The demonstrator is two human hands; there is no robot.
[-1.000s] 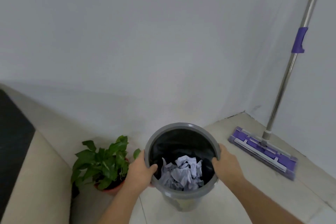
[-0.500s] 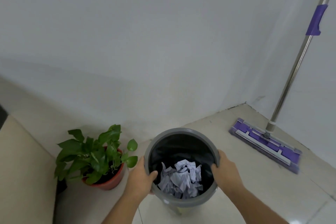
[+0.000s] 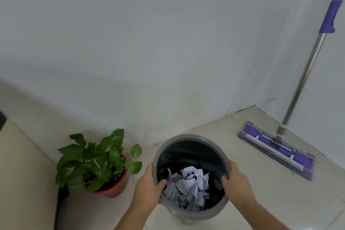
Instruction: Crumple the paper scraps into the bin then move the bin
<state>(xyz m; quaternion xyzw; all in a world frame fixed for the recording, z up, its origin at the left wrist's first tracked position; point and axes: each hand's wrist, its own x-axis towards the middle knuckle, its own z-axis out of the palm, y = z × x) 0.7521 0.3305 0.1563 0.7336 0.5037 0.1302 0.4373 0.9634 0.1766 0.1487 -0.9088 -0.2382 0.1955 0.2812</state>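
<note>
Bin (image 3: 190, 139) in both hands, head view — the only view. Grey round bin with a dark liner, seen from above, low centre of frame over the tiled floor (image 3: 261, 201). Left hand (image 3: 149, 188) clamps the left rim, thumb hooked inside, fingers down the outer wall. Right hand (image 3: 236, 183) clamps the right rim the same way, thumb over the lip. Both grips narrow, closed on the rim, opposite each other.

Scraps (image 3: 188, 186) — crumpled pale paper — sit in a loose heap at the bottom of the bin, none visible on the floor around it. So the crumpling step looks done; the step in hand is the move.

Whether the bin's base is touching the floor or lifted, cannot tell; the base is hidden under the rim.

Plant (image 3: 100, 162) in a red pot just beside the bin on the left, leaves near the left hand. Mop (image 3: 276, 151) with purple head lies on the floor to the right, handle leaning up against the wall (image 3: 168, 43), well apart from the bin.

Next move, judged: carry it level toward open floor in the corner, between plant and mop, keep clear of the leaves, set it down flat, then let go with both hands.
</note>
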